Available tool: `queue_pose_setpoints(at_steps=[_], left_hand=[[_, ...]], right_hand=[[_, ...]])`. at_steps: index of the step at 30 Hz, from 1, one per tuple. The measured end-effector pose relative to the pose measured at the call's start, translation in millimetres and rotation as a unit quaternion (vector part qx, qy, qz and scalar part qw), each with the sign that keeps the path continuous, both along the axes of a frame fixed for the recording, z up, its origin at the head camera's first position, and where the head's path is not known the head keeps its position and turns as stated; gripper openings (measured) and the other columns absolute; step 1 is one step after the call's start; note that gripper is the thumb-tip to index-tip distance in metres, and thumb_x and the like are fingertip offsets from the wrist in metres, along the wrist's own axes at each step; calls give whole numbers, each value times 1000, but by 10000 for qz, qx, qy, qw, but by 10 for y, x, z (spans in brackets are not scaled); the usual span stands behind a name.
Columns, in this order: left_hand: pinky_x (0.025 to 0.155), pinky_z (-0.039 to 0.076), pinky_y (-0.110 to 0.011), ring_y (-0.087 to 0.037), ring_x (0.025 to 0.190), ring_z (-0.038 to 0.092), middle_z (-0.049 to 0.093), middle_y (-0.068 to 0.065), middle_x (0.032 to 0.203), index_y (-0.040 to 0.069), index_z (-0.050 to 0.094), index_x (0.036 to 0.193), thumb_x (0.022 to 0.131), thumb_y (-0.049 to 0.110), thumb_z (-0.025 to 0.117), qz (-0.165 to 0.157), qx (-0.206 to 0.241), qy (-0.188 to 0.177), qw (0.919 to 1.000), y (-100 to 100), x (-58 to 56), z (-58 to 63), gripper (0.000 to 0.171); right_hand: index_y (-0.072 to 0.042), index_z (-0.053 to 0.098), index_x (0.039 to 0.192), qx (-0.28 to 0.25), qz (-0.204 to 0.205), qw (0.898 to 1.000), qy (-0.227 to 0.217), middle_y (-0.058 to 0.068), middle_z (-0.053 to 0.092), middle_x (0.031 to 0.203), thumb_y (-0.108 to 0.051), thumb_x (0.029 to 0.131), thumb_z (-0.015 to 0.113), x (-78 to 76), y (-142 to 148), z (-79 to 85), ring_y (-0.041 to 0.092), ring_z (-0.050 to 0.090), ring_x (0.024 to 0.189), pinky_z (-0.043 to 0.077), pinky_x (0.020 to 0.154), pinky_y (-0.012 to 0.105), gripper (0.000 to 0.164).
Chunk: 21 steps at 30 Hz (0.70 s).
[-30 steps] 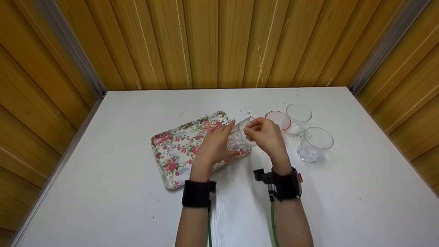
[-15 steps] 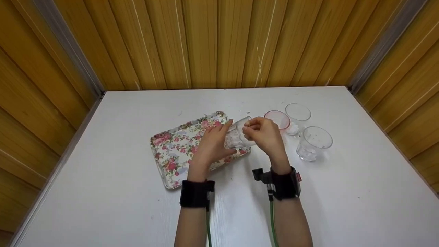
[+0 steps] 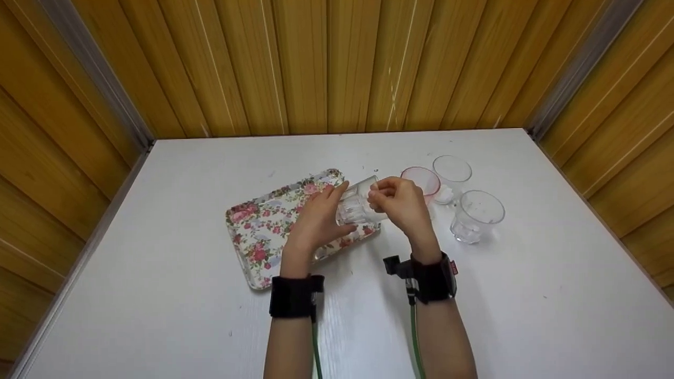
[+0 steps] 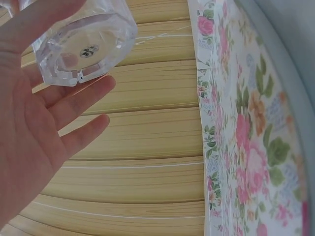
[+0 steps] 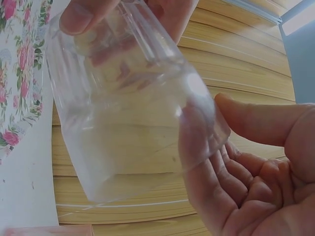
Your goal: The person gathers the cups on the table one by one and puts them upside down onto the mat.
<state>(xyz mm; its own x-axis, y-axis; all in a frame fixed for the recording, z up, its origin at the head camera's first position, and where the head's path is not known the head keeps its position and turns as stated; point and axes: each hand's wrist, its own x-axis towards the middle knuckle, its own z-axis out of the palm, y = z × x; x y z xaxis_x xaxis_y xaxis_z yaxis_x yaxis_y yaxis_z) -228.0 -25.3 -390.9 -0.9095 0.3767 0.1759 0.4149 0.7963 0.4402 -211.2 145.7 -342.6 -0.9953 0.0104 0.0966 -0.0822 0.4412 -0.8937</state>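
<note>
A clear drinking glass (image 3: pixel 354 206) is held tilted above the right end of a floral tray (image 3: pixel 271 231), its mouth facing right. My left hand (image 3: pixel 315 223) grips it near the base between thumb and fingers. In the left wrist view, the thick base of the glass (image 4: pixel 91 51) shows within that hand. My right hand (image 3: pixel 406 208) pinches the rim, with the index finger inside the wall and the thumb outside, as the right wrist view shows. No separate object is visible between those fingertips.
Right of my right hand stand a pink-rimmed glass (image 3: pixel 421 181), a clear glass (image 3: pixel 453 168) and another clear glass (image 3: pixel 476 217). White crumpled material (image 3: pixel 444 195) shows by the rear glasses. Small specks dot the white table (image 3: pixel 526 310), with wood-patterned panels (image 3: pixel 305 68) behind.
The head view has shifted slightly, moving the whole scene a little left. Both hands keep their hold, and the glass has moved slightly left over the tray.
</note>
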Motion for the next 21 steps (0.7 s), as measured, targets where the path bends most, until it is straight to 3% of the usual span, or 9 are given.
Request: queue_pose_setpoints(at_steps=[8,21], left_hand=[[98,39,-43,-31,115,48,46,-8,132,19,32,141,71,41,75,5,26,234,9997,-35,-2,-7,85],[99,38,-42,-27,115,49,48,-6,129,18,35,140,70,35,77,19,157,231,9996,-70,12,3,83]], right_hand=[[5,62,101,-51,-2,9999,-96,16,67,85,-7,84,61,-18,-18,-7,10,64,65,55,64,26,22],[5,62,103,-125,10,9999,-100,18,67,90,-9,86,59,-2,-15,2,9,65,65,55,64,24,22]])
